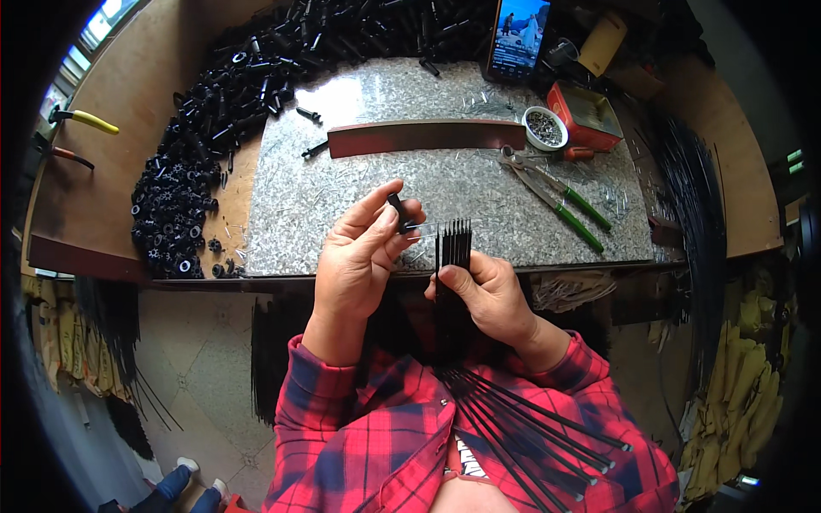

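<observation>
My left hand (351, 256) pinches a small black plastic piece (396, 208) between thumb and fingers, upright and slightly tilted. Thin shiny pins or wires (422, 229) stick out from those fingertips toward the right. Closed around a bundle of thin black rods (455, 248), my right hand (489, 299) keeps their upper ends side by side in a row. The rods' lower lengths fan out across my plaid shirt, with pale tips at the far ends. A small gap lies between the black piece and the row of rod tops. Both hands are over the table's front edge.
Black plastic parts (333, 38) and ring-like pieces (171, 209) heap along the left and back. A dark red bar (428, 138) lies across the speckled slab (342, 197). Right of it are green-handled cutters (560, 203), a white bowl (528, 128) of small metal bits, a red box (569, 107) and a propped phone (518, 38).
</observation>
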A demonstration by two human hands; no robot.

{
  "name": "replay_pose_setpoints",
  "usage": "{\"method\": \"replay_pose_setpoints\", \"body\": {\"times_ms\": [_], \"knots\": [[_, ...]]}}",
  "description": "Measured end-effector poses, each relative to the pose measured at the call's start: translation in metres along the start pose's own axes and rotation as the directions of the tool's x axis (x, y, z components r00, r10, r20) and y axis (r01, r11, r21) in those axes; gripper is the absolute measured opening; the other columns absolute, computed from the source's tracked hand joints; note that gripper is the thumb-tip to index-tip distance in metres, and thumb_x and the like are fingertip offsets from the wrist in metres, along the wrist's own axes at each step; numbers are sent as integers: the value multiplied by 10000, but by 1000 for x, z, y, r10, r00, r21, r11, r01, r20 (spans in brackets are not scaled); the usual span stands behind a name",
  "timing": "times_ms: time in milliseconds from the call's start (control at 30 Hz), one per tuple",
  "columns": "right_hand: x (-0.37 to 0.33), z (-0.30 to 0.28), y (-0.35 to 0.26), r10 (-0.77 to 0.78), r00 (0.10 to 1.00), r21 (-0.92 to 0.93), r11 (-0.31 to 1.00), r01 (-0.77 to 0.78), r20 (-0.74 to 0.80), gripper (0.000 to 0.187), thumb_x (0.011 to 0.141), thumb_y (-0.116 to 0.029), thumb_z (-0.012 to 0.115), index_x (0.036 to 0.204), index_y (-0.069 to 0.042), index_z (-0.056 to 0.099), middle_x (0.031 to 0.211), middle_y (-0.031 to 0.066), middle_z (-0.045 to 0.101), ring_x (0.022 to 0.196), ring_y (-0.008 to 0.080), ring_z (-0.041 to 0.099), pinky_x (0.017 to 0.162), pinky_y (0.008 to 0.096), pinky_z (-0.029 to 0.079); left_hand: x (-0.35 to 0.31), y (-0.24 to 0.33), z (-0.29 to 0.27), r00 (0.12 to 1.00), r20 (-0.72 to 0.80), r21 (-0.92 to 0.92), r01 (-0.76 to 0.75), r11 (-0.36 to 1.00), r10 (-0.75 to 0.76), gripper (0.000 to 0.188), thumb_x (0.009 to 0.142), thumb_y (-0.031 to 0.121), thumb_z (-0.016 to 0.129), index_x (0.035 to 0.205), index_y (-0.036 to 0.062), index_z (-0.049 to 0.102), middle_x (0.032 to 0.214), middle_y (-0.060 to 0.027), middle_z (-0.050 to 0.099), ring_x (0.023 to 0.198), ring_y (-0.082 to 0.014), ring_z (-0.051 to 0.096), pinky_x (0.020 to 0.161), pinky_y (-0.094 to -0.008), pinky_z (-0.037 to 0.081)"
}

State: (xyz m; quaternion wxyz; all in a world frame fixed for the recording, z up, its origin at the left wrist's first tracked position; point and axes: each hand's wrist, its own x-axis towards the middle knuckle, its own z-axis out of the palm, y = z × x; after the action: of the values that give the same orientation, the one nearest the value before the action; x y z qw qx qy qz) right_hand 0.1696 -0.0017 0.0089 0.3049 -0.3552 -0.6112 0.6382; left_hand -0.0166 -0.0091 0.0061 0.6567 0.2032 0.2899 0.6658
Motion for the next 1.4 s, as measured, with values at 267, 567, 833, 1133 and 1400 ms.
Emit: {"method": "replay_pose_setpoints", "body": {"times_ms": [267,567,833,1133,1400], "knots": [[0,1,-2,19,1000,-29,999,-19,-13,214,953,-193,556,872,-3,612,780,37,666,739,82,598,701,234,471,1,-5,-1,999,36,18,13,1000,-14,353,931,56,536,1276,-3,498,1066,-164,638,971,-225,640,825,-308,556],[1,1,-5,-23,1000,-54,998,23,1,213,948,-192,565,857,-7,617,766,33,651,737,83,590,685,239,466,-2,-6,7,996,84,-8,15,1000,-15,366,912,52,571,1268,-9,508,1053,-154,641,958,-206,636,839,-332,536],[0,2,-9,-27,1000,-60,998,28,14,202,935,-187,584,844,-11,625,768,35,642,735,93,592,676,243,465,-1,-7,5,983,181,-13,21,1000,-19,416,866,-11,594,1271,-28,501,1116,-141,612,1065,-223,599,881,-354,527],[-3,1,-8,-91,996,-93,992,90,-6,175,925,-170,597,857,-10,616,752,33,644,706,89,598,646,241,475,-4,-13,2,975,223,15,-4,1000,1,270,904,63,588,1162,-15,598,1172,-148,605,1024,-205,615,889,-342,505],[-4,1,-5,-79,997,-83,994,78,-6,192,923,-155,600,1041,-6,630,766,26,655,720,77,600,657,234,480,-13,-15,-4,971,237,78,-21,997,1,292,904,40,577,1190,-19,579,1222,-141,582,1036,-188,605,895,-313,494]]}}
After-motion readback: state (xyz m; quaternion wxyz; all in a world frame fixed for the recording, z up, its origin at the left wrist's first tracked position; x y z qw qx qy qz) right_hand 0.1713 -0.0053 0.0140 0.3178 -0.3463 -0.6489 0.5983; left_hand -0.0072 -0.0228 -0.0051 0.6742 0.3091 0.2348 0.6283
